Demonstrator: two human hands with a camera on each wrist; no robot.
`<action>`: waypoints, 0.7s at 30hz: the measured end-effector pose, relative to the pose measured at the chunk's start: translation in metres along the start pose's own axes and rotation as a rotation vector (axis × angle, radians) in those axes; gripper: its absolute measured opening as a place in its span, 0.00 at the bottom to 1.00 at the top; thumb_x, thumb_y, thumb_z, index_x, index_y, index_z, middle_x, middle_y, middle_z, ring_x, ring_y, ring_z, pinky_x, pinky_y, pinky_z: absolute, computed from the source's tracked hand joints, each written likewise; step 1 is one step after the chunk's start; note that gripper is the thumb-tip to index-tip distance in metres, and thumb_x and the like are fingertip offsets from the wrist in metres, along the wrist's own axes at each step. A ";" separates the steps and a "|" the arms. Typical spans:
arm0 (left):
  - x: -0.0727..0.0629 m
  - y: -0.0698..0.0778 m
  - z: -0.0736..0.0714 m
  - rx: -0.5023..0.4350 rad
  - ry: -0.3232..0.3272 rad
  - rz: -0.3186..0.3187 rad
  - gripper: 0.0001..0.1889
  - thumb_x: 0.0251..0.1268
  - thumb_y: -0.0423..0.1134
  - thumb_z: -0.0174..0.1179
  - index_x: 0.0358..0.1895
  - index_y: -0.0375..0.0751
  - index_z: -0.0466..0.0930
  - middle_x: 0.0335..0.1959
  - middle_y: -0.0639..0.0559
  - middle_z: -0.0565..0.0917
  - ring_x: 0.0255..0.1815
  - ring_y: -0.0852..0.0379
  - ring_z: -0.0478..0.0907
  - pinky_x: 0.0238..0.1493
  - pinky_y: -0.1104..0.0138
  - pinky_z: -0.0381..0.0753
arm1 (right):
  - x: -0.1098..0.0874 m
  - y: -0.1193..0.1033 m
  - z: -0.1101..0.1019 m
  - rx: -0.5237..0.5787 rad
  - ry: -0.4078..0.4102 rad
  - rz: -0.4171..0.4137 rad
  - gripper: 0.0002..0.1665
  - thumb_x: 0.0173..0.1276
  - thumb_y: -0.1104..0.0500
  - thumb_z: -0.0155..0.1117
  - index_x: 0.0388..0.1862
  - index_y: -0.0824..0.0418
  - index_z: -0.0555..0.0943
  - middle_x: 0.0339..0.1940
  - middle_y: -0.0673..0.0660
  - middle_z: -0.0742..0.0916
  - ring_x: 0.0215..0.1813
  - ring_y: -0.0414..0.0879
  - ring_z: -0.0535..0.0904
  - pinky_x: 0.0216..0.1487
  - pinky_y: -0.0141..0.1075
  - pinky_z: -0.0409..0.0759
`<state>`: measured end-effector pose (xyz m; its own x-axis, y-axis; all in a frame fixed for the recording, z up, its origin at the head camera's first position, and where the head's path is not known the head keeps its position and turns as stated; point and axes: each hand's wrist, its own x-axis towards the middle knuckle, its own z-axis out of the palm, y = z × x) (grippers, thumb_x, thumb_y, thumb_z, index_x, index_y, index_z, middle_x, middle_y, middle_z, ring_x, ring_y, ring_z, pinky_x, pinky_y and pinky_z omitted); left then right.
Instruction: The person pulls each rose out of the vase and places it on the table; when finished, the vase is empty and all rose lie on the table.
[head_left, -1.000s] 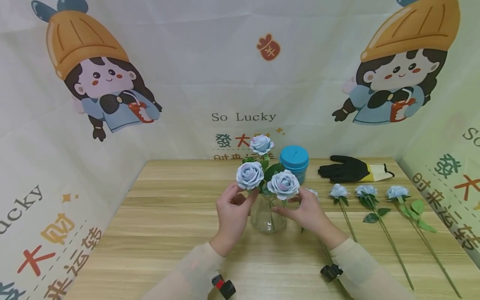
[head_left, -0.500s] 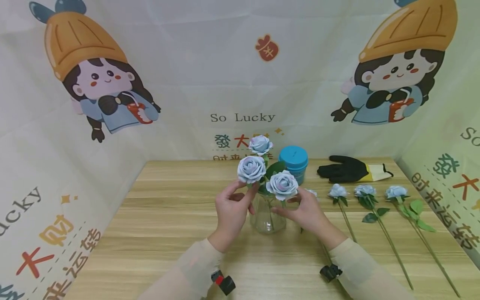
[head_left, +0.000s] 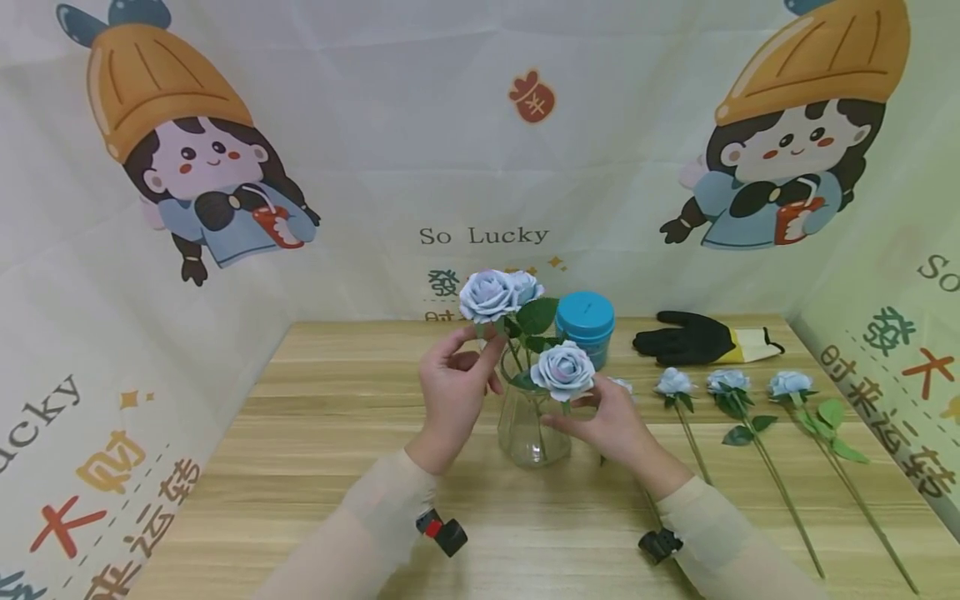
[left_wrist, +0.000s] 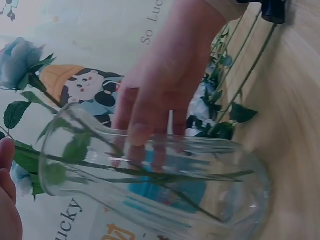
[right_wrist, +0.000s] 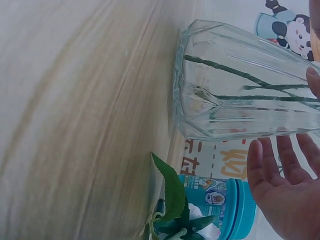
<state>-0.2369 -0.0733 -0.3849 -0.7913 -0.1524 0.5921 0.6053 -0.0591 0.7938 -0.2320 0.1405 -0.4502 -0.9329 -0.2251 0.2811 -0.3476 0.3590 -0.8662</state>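
Observation:
A clear glass vase (head_left: 534,433) stands upright on the table with several green stems inside. My left hand (head_left: 453,387) pinches the stem of a light blue rose (head_left: 487,296) just under its bloom, above and left of the vase mouth. Behind that bloom, another blue rose (head_left: 527,286) is partly hidden. A third rose (head_left: 562,371) leans over the rim on the right. My right hand (head_left: 611,425) holds the vase's right side; in the left wrist view its thumb is in front of the glass and its fingers show through from behind.
A blue lidded tub (head_left: 587,321) stands behind the vase. Farther right lies a black glove (head_left: 693,339). Several loose roses (head_left: 727,382) lie with long stems toward the front right. A printed cloth (head_left: 375,167) hangs behind the table (head_left: 322,417).
My left hand has moved up and slightly left with its rose, whose bloom now partly covers the rear one. The right hand and the vase have hardly moved.

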 end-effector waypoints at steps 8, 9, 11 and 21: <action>0.025 0.019 -0.003 -0.021 0.045 0.136 0.08 0.64 0.28 0.70 0.40 0.24 0.84 0.29 0.65 0.88 0.12 0.63 0.74 0.14 0.75 0.74 | 0.000 0.001 0.001 -0.007 -0.002 -0.002 0.40 0.56 0.57 0.84 0.67 0.58 0.78 0.61 0.61 0.86 0.56 0.58 0.86 0.58 0.50 0.88; 0.028 0.021 -0.004 -0.023 0.050 0.148 0.08 0.63 0.28 0.69 0.41 0.24 0.83 0.28 0.66 0.88 0.12 0.64 0.74 0.14 0.75 0.74 | 0.000 0.002 0.000 -0.010 -0.001 -0.004 0.40 0.56 0.57 0.84 0.67 0.58 0.78 0.61 0.61 0.86 0.56 0.58 0.86 0.58 0.49 0.88; 0.034 0.027 -0.004 -0.035 0.053 0.176 0.08 0.64 0.27 0.69 0.41 0.23 0.83 0.29 0.66 0.88 0.13 0.65 0.74 0.15 0.75 0.74 | 0.000 0.003 0.000 -0.015 -0.002 -0.004 0.40 0.56 0.57 0.84 0.67 0.58 0.78 0.61 0.61 0.86 0.57 0.58 0.86 0.59 0.49 0.88; 0.064 0.059 -0.009 -0.085 0.083 0.294 0.10 0.65 0.29 0.69 0.40 0.22 0.82 0.26 0.60 0.88 0.12 0.59 0.73 0.16 0.72 0.77 | 0.002 0.004 0.000 -0.032 -0.008 -0.014 0.40 0.57 0.55 0.84 0.67 0.57 0.78 0.62 0.60 0.86 0.58 0.59 0.85 0.59 0.49 0.88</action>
<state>-0.2511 -0.0951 -0.3012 -0.5737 -0.2554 0.7782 0.8149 -0.0821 0.5738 -0.2348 0.1418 -0.4529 -0.9273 -0.2371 0.2895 -0.3632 0.3842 -0.8488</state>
